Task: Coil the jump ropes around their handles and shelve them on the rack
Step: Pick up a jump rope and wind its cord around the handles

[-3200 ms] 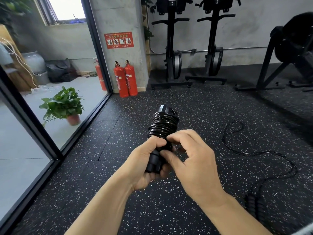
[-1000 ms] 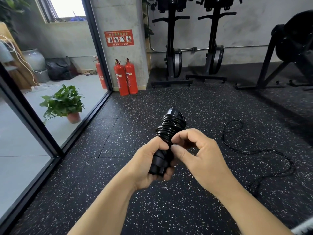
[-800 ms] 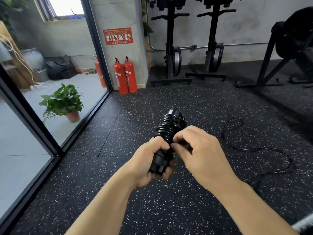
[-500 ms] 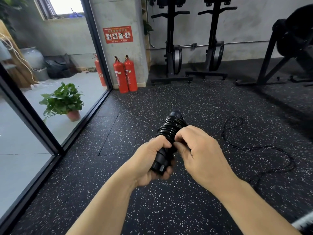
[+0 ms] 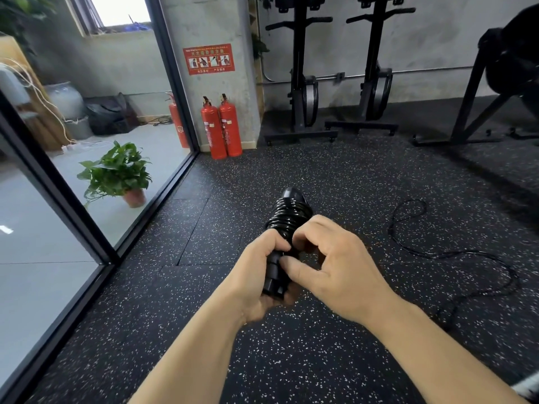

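A black jump rope (image 5: 288, 214) is coiled tightly round its handles, forming a bundle held upright over the floor at mid-frame. My left hand (image 5: 253, 275) grips the lower part of the handles. My right hand (image 5: 335, 266) is curled against the bundle's right side, its thumb and fingertips pinching at the lowest turns of the coil. A second black jump rope (image 5: 455, 255) lies loose and uncoiled on the floor to the right. No rack for the ropes is in sight.
Black speckled rubber floor (image 5: 291, 360) all around. A glass wall (image 5: 96, 182) runs along the left, with a potted plant (image 5: 116, 173) behind it. Two red fire extinguishers (image 5: 221, 129) stand by a pillar. Black gym machines (image 5: 303, 83) line the far wall.
My right hand has closed in tighter on the lower coils. The bundle has shifted slightly right and down. The loose rope on the floor stays put.
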Motion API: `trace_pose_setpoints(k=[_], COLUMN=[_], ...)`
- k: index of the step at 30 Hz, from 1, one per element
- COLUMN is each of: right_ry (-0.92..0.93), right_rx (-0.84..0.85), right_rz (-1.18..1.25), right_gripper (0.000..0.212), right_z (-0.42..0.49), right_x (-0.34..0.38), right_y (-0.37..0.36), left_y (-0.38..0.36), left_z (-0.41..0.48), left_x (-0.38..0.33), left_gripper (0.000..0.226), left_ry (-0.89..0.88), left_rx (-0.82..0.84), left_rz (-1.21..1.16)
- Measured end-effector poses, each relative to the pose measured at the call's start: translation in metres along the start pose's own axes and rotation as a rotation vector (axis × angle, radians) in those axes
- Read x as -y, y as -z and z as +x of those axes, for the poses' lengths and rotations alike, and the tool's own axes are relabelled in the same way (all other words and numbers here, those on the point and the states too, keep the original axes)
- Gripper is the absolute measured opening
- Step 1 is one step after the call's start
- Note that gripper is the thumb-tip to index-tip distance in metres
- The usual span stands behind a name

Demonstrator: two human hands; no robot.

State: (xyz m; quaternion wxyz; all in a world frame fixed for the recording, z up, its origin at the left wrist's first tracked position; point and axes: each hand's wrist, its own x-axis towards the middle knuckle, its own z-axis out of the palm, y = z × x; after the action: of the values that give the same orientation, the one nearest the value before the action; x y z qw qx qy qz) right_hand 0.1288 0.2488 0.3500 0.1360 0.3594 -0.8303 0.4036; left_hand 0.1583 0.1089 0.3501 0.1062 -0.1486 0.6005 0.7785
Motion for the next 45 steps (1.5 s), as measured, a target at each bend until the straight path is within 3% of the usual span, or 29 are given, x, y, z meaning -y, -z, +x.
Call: trace_pose_setpoints(k=[8,19,22,25,30,42,45], right_ry=[-0.184,-0.221,-0.205,-0.162,-0.093,0.051,0.058], right_rx=[-0.047,-0.035,-0.046,-0.058,-0.06,-0.114,-0.113], right_rz=[0.259,0.365,0.352,0.302,0.241,0.099,0.165], right_gripper=[0.018,0.019,0.019,0.019,0.018,0.002,0.014], right_z=[-0.003,-0.002,-0.002,-0.001,-0.002,-0.005,-0.005], right_x=[-0.002,0.003,0.004,0.004,0.002,0.003,-0.001], right_y=[0.002,0.002,0.006,0.01,0.007,-0.001,0.007], left_y=[-0.004,-0.007,-0.01,-0.011,-0.011,-0.007,-0.005], left_z=[-0.002,-0.001,0.0,0.003,0.0,0.0,-0.001], left_x=[-0.002,-0.001,-0.001,-0.002,-0.004,-0.009,-0.01], left_gripper=[0.033,0.031,0.031,0.049,0.02,0.014,0.02], left_ry=[-0.037,-0.075,-0.113,-0.123,-0.091,-0.044,-0.001], left_rx=[0.022,-0.003,0.017,0.02,0.007,-0.005,0.024], left_rz=[-0.029,0.007,0.012,-0.003,0.019,-0.004,0.019])
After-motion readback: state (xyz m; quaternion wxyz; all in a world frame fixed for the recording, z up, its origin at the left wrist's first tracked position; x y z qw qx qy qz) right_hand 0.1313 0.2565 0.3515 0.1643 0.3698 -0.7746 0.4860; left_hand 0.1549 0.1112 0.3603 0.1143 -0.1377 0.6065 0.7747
